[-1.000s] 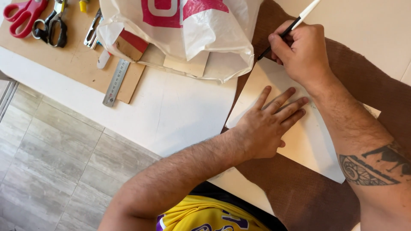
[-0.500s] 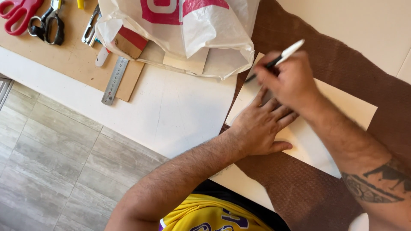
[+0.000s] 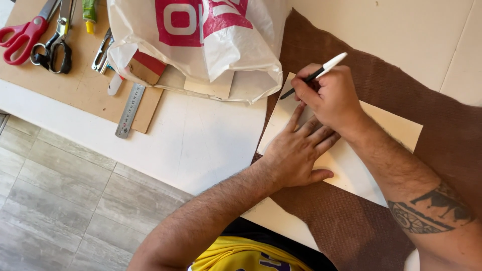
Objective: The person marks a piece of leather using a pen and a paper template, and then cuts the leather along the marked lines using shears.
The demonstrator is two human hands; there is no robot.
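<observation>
My left hand (image 3: 299, 153) lies flat, fingers spread, pressing a pale cream card template (image 3: 391, 130) onto a sheet of brown, finely ribbed material (image 3: 351, 226). My right hand (image 3: 329, 98) crosses over it at one o'clock, pinching a white-barrelled black pen (image 3: 314, 75) whose tip meets the card's upper edge. At eleven o'clock a crinkled white plastic bag (image 3: 201, 45) slumps on the white table (image 3: 201, 145). Farther out at ten o'clock, a steel ruler (image 3: 129, 110) and red-handled scissors (image 3: 22, 37) rest on a brown board (image 3: 75, 90).
</observation>
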